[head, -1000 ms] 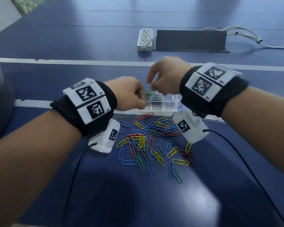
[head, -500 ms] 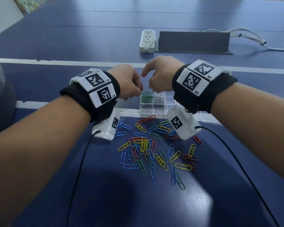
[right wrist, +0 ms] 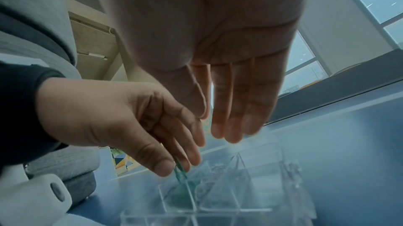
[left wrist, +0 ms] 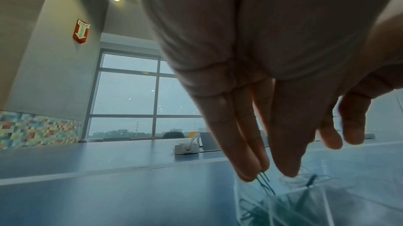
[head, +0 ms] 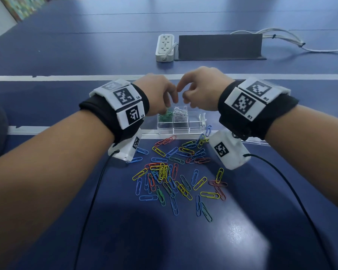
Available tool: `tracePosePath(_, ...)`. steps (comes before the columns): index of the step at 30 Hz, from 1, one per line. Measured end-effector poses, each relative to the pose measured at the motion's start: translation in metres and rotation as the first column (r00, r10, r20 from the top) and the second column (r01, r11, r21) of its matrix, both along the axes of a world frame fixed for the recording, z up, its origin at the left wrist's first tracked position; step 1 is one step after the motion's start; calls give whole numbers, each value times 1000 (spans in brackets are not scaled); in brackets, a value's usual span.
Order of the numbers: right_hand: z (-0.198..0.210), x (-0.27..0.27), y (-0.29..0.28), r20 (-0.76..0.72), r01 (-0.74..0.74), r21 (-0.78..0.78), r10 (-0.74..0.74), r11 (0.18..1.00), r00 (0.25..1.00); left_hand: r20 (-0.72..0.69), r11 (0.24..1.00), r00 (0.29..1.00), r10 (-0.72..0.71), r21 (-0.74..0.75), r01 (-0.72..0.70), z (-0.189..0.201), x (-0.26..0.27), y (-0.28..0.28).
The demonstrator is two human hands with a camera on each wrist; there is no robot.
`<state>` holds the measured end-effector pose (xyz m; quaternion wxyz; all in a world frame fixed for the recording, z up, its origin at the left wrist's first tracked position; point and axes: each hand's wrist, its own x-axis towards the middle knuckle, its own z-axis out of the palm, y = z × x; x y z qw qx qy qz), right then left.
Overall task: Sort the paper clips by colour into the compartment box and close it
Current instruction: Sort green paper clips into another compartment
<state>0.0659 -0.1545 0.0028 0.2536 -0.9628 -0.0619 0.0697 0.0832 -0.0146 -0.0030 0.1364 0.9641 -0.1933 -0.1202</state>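
A clear compartment box (head: 196,128) stands open beyond a pile of loose coloured paper clips (head: 176,172). Its far-left cell holds green clips (head: 165,116), and the cell beside it holds silver clips (head: 180,112). My left hand (head: 173,103) hovers over the green cell and pinches a green paper clip (right wrist: 180,171) between thumb and fingertips; the clip (left wrist: 264,178) points down into that cell. My right hand (head: 185,98) hangs just right of it above the box. Its fingers (right wrist: 231,131) are straight and hold nothing.
The box's clear lid (head: 252,142) lies flat to the right under my right wrist. A white power strip (head: 165,48) and a dark panel (head: 220,47) sit farther back, with cables (head: 293,41) trailing right. Black wrist-camera cords (head: 293,193) run over the blue table (head: 66,55).
My left hand has moved right and forward from beside the box to above the green cell. My right hand has shifted slightly right, off the green cell.
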Motion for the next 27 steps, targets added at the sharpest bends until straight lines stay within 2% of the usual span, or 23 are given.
tracePosePath(6,-1,-7,-5,26,-14,27,13,1000,1000,34,993,999,33,-110,-29,-2,-3,4)
tracePosePath(9,-2,-11,-6,35,-26,17,25,1000,999,41,993,999,34,-118,-29,-5,-7,7)
tracePosePath(13,0,-21,-13,46,-75,-82,79,994,996,36,991,999,7,-136,-2,-8,-13,9)
tracePosePath(17,0,-32,-25,-67,-151,-218,140,964,988,111,985,993,-43,-163,61,-5,-22,10)
tracePosePath(19,-1,-40,-27,-123,-214,-262,188,941,974,99,986,991,-86,-133,99,-3,-31,11)
tracePosePath(22,-5,-50,-24,-181,-327,-286,285,901,941,5,990,991,-134,-35,134,-5,-43,13)
tracePosePath(24,-9,-53,-18,-177,-376,-285,337,882,925,-68,988,988,-139,54,143,-10,-48,13)
tracePosePath(27,-12,-53,-8,-115,-410,-285,394,866,912,-132,984,982,-133,102,147,-15,-52,12)
